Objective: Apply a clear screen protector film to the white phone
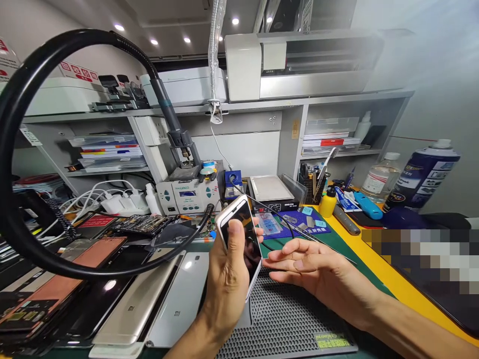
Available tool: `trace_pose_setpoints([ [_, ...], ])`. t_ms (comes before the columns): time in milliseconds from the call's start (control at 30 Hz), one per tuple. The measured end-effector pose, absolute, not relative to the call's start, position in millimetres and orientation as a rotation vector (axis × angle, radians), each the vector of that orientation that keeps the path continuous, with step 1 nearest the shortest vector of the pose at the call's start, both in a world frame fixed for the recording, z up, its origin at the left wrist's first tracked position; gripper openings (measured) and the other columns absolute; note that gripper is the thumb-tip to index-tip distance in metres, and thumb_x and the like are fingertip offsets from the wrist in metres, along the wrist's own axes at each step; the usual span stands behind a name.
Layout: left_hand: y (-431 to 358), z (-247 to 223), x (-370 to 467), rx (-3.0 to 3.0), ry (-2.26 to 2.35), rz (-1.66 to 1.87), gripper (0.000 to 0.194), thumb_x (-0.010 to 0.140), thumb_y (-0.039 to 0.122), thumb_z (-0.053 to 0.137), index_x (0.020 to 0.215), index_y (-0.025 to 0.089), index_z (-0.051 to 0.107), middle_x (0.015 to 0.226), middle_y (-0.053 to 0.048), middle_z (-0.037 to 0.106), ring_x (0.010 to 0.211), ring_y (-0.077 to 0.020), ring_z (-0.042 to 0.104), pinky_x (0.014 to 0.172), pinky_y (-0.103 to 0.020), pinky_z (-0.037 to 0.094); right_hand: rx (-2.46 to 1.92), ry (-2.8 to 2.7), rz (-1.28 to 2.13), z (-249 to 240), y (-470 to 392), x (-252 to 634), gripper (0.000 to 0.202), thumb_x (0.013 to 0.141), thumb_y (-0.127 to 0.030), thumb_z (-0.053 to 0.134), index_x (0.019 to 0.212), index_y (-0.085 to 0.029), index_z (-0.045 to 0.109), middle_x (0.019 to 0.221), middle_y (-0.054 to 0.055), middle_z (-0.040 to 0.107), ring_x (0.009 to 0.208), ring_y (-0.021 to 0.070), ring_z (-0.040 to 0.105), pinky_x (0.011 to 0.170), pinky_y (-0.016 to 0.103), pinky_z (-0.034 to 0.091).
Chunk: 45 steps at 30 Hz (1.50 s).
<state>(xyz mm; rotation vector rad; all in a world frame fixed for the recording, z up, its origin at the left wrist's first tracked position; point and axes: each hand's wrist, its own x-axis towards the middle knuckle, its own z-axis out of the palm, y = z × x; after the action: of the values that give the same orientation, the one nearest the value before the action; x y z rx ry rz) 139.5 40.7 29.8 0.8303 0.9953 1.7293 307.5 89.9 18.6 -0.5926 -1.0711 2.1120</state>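
My left hand (229,274) is wrapped round a white-framed smartphone (251,239), thumb lying across its dark screen and fingertips showing at the far edge. The phone is held tilted above a grey perforated mat (284,319). Close to the phone's lower right edge is my right hand (310,264), palm turned partly up and fingers stretched out. Nothing is in it, and whether its fingertips touch the phone I cannot tell. Left of my left hand lie a white phone (183,294) and a gold phone (138,299), both back up.
A thick black hose (75,271) loops across the left side from a soldering station (187,194). Behind the hands are a flat heating plate (271,188) and a blue mat (299,224). A yellow bottle (328,202) and a spray can (421,177) stand on the right.
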Motion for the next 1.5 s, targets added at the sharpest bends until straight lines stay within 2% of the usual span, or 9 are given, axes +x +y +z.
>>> trace_pose_setpoints([
  [200, 38, 28, 147, 1.006, 1.184, 1.830, 0.045, 0.086, 0.061, 0.058, 0.100, 0.020, 0.070, 0.104, -0.006, 0.075, 0.102, -0.0254, 0.067, 0.086, -0.029, 0.051, -0.608, -1.167, 2.080, 11, 93, 308, 0.016, 0.072, -0.010, 0.067, 0.087, -0.012, 0.072, 0.109, 0.015, 0.073, 0.114, 0.0310, 0.063, 0.106, 0.049, 0.041],
  [500, 40, 25, 142, 1.048, 1.122, 1.748, 0.047, 0.091, 0.059, 0.052, 0.115, 0.022, 0.066, 0.104, -0.006, 0.075, 0.095, -0.0235, 0.070, 0.081, -0.029, 0.054, -0.584, -1.165, 2.097, 8, 96, 309, 0.019, 0.070, -0.009, 0.062, 0.084, -0.012, 0.073, 0.105, 0.015, 0.074, 0.110, 0.0295, 0.065, 0.105, 0.049, 0.041],
  [700, 41, 21, 142, 0.986, 1.102, 1.792, 0.051, 0.088, 0.060, 0.056, 0.112, 0.018, 0.069, 0.098, -0.008, 0.077, 0.092, -0.0235, 0.072, 0.084, -0.031, 0.055, -0.566, -1.173, 2.093, 5, 98, 310, 0.020, 0.068, -0.009, 0.061, 0.083, -0.011, 0.073, 0.104, 0.015, 0.074, 0.109, 0.0307, 0.064, 0.105, 0.050, 0.041],
  [967, 44, 11, 134, 1.045, 1.126, 1.745, 0.049, 0.095, 0.059, 0.045, 0.112, 0.020, 0.069, 0.106, -0.008, 0.075, 0.096, -0.0217, 0.071, 0.082, -0.030, 0.056, -0.582, -1.169, 2.078, 5, 99, 309, 0.021, 0.069, -0.011, 0.060, 0.084, -0.012, 0.074, 0.103, 0.014, 0.073, 0.105, 0.0288, 0.066, 0.103, 0.046, 0.043],
  [1133, 45, 10, 136, 1.002, 1.143, 1.752, 0.057, 0.090, 0.065, 0.049, 0.113, 0.018, 0.070, 0.104, -0.010, 0.076, 0.091, -0.0238, 0.072, 0.078, -0.031, 0.057, -0.577, -1.158, 2.080, 4, 98, 308, 0.022, 0.068, -0.010, 0.061, 0.086, -0.011, 0.074, 0.103, 0.014, 0.073, 0.103, 0.0274, 0.065, 0.102, 0.045, 0.043],
  [1267, 44, 10, 136, 0.952, 1.115, 1.768, 0.062, 0.084, 0.068, 0.054, 0.112, 0.016, 0.071, 0.096, -0.011, 0.077, 0.087, -0.0252, 0.073, 0.082, -0.033, 0.057, -0.582, -1.163, 2.070, 6, 97, 307, 0.024, 0.066, -0.011, 0.060, 0.085, -0.011, 0.074, 0.102, 0.014, 0.072, 0.101, 0.0268, 0.064, 0.103, 0.046, 0.042],
  [1500, 46, 14, 139, 0.890, 1.020, 1.773, 0.057, 0.089, 0.062, 0.053, 0.121, 0.017, 0.067, 0.101, -0.011, 0.076, 0.096, -0.0254, 0.072, 0.085, -0.034, 0.057, -0.606, -1.151, 2.068, 8, 96, 307, 0.024, 0.063, -0.011, 0.061, 0.084, -0.012, 0.074, 0.100, 0.013, 0.072, 0.099, 0.0264, 0.065, 0.104, 0.047, 0.041],
])
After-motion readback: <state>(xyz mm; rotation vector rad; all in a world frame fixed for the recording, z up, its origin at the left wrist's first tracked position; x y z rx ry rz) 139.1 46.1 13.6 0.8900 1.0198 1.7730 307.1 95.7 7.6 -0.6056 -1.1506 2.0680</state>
